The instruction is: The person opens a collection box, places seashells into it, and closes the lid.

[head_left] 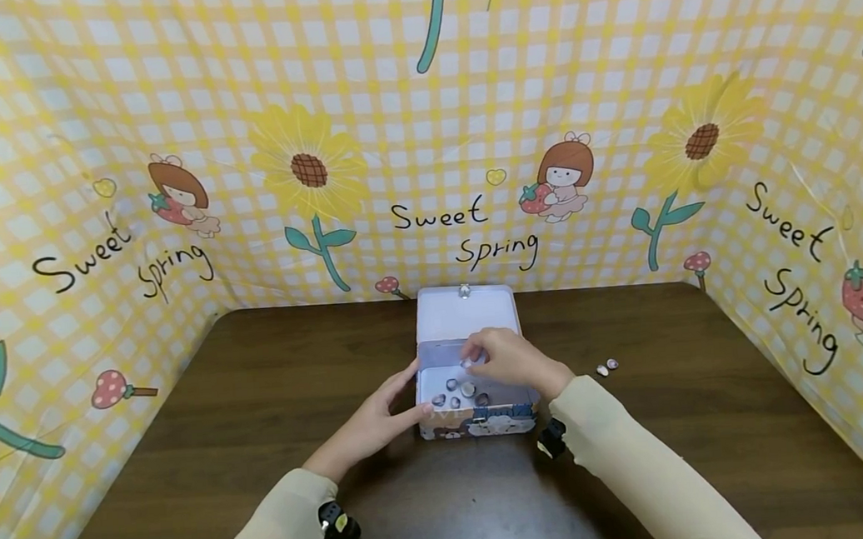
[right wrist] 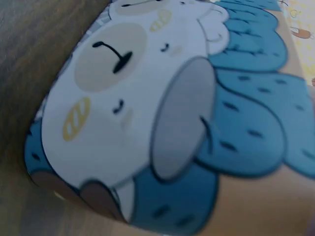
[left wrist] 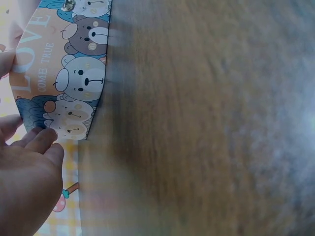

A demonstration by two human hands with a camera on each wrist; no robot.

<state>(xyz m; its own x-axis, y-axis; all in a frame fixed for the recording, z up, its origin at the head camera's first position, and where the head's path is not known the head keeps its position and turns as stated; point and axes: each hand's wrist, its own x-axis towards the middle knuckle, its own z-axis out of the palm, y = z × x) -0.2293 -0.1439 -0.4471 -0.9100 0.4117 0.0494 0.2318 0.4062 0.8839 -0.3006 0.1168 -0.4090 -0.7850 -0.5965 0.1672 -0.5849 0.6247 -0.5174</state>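
Note:
A tin box (head_left: 442, 426) with cartoon bears and its lid (head_left: 465, 313) raised stands in the middle of the table. Inside lie several small, shiny, shell-like pieces (head_left: 467, 389). My left hand (head_left: 375, 424) holds the box at its left side, thumb at the front rim; in the left wrist view its fingers (left wrist: 42, 141) touch the printed wall. Over the box's inside, my right hand (head_left: 509, 358) pinches a small pale shell-like piece (head_left: 466, 365) between its fingertips. The right wrist view has only the printed box wall (right wrist: 147, 98) up close, with that hand out of sight.
Two more small shell-like pieces (head_left: 607, 367) lie on the brown wooden table (head_left: 261, 415) to the right of the box. A yellow checked cloth (head_left: 407, 137) hangs behind the table and along both sides.

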